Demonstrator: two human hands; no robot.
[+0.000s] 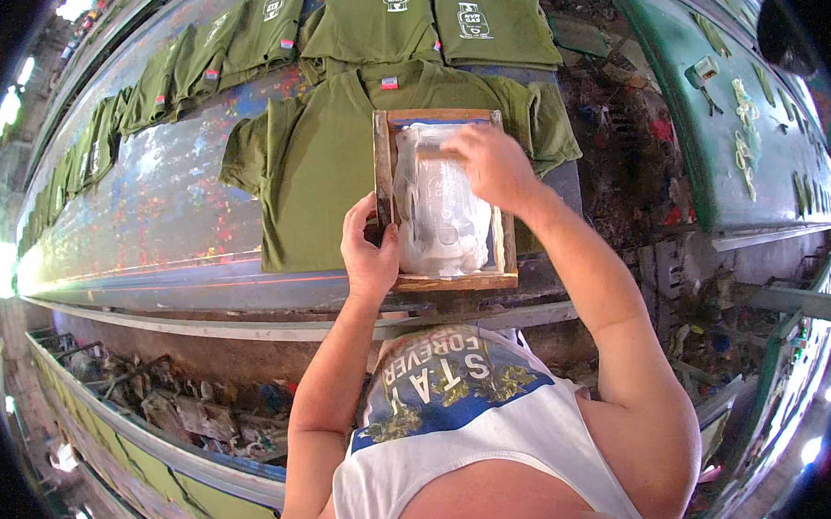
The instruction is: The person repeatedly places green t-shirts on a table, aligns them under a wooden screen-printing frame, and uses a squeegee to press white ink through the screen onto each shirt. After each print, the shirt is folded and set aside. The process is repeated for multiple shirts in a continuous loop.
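a long table (151, 226) stretches far off to the person's left, its top full of paint spots and shine. it lies under both hands. a row of green shirts (235, 43) lies along the far side of the table, well past the hands, each with a white print on it.

one more green shirt (307, 171) lies flat right under the hands, neck pointing away from the person. its sleeves stick out to both sides.

a wooden frame (388, 176) with a screen rests on top of this shirt. the screen inside it is smeared with white paint (446, 220).

the left hand (370, 252) is at the near left side of the frame. its fingers are curled round the wooden edge and hold it tight, thumb on top.

the right hand (493, 166) is over the far part of the screen, palm down, fingers bent. it looks like it presses on something at the top of the screen, but the hand hides it, so i cannot tell what it grips.
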